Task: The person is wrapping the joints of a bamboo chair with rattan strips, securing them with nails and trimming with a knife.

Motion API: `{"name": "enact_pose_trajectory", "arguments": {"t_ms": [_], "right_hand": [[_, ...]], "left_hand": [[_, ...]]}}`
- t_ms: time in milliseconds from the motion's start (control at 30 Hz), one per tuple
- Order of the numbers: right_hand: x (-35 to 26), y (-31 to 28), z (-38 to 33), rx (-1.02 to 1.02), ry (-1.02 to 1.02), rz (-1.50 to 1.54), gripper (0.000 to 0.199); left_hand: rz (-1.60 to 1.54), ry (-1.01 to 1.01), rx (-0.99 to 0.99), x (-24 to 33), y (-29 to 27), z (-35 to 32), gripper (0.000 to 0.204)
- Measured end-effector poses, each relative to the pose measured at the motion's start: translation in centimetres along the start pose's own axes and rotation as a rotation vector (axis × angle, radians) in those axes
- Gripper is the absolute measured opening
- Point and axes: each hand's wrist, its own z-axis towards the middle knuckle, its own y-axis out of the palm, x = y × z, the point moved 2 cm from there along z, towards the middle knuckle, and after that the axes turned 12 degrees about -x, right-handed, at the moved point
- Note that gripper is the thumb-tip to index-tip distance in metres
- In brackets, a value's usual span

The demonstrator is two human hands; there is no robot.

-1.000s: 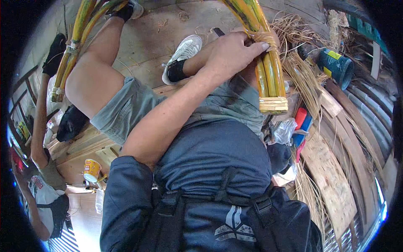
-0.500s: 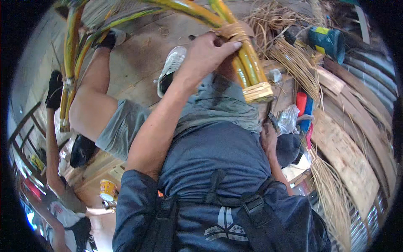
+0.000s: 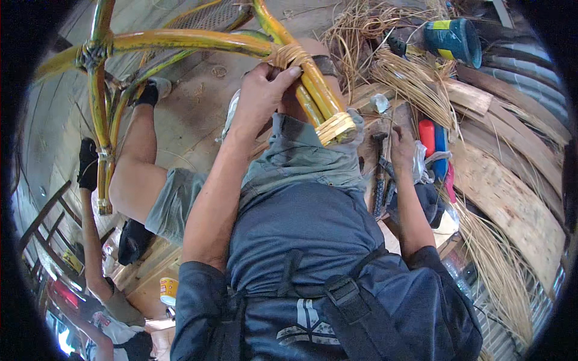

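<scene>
A glossy yellow-brown cane frame stretches across the upper left, its joint wrapped with cane binding. Its doubled leg rests over my right thigh and ends in a pale wrapped strip. My left hand grips this leg just below the joint, thumb laid along the poles. Beside my right hip, my right hand is held with fingers curled close together; whatever they hold, if anything, is too small to make out. A dark-handled hammer lies just left of that hand.
Loose cane strips lie at the upper right by a dark green pot. Wooden boards and a red-and-blue tool are on the right. At the left are another person's arm and a yellow cup.
The cane frame and my left hand have shifted left in view, showing more of the crossbar. My right hand has moved up and forward from my hip, and the hammer now shows beside it.
</scene>
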Motion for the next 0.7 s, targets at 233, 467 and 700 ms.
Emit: {"name": "enact_pose_trajectory", "arguments": {"t_ms": [233,467,700], "right_hand": [[0.6,2.6,3.0,0.112,-0.276,-0.263,0.022],[2.1,1.9,4.4,-0.074,-0.339,-0.024,0.027],[-4.9,-5.9,4.1,-0.15,-0.007,0.22,0.025]], "left_hand": [[-0.093,-0.107,-0.04,-0.3,-0.3,-1.9,0.025],[0.277,0.199,0.165,-0.5,1.6,-3.2,0.021],[0.385,0.341,0.353,0.4,2.6,-4.3,0.018]]}}
